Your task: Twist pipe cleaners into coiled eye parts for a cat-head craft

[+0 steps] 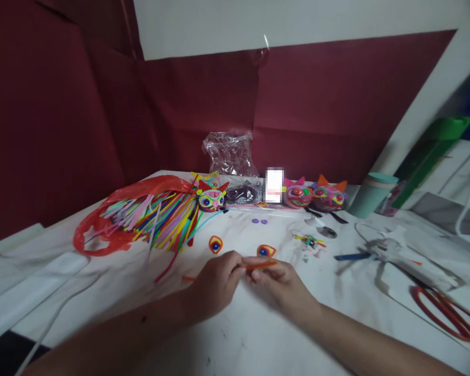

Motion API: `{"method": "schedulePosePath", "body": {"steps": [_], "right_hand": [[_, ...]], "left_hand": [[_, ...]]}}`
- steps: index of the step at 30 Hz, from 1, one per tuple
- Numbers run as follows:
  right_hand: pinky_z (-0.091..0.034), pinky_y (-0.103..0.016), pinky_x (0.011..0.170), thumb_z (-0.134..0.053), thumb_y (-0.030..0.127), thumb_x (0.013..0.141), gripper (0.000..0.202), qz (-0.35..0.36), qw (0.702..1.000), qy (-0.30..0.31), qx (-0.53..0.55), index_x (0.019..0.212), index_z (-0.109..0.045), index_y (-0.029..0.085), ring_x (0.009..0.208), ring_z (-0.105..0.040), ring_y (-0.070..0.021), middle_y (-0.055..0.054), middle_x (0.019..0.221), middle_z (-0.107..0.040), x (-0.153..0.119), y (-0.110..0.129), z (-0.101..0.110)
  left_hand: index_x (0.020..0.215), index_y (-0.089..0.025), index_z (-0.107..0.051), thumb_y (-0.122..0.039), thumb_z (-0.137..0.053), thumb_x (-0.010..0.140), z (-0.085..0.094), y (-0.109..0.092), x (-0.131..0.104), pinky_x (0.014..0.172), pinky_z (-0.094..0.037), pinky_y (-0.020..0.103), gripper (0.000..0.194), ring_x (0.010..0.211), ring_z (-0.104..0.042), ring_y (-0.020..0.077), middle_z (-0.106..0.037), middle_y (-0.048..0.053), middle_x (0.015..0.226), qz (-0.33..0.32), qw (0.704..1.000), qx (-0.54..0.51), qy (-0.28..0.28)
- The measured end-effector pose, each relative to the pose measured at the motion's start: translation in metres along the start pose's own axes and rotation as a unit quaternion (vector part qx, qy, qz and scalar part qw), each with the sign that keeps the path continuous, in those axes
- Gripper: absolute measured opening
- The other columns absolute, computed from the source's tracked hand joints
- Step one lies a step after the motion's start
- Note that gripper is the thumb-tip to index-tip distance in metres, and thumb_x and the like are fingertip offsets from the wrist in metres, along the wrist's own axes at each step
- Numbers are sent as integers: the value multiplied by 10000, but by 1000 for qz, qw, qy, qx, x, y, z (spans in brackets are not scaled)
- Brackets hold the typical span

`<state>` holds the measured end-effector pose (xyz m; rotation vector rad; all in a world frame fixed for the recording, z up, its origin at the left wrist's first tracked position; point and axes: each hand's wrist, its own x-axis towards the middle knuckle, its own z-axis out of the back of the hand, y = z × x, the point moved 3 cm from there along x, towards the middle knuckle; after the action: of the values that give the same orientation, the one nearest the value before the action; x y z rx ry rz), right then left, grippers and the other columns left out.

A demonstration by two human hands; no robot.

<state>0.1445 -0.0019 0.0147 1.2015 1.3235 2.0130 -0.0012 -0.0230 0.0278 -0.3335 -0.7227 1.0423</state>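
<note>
Two bare forearms (141,318) come closest, reaching over the white, marbled table (219,344). The right hand (290,287) and left hand (215,284) meet above it, each grip closed in a pinch on the orange strip (261,266). Its long axis runs side to side, left end at the left fingertips, most of its length along the right hand's fingers. It looks slim, flat and bright. Just beyond sit two eye-shaped pieces (215,245), orange-rimmed with blue centres, then two smaller purple discs (255,221).
</note>
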Motion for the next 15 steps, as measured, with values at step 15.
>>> {"method": "schedulePosePath", "body": {"steps": [15], "right_hand": [[-470, -341, 656, -461, 179, 852, 184, 209, 925, -201, -245, 882, -631, 244, 755, -580, -202, -61, 792, -637, -2, 78, 67]], "left_hand": [[696, -152, -533, -299, -465, 757, -22, 32, -7, 386, -164, 183, 172, 326, -213, 47, -423, -84, 349, 230, 897, -356, 123]]}}
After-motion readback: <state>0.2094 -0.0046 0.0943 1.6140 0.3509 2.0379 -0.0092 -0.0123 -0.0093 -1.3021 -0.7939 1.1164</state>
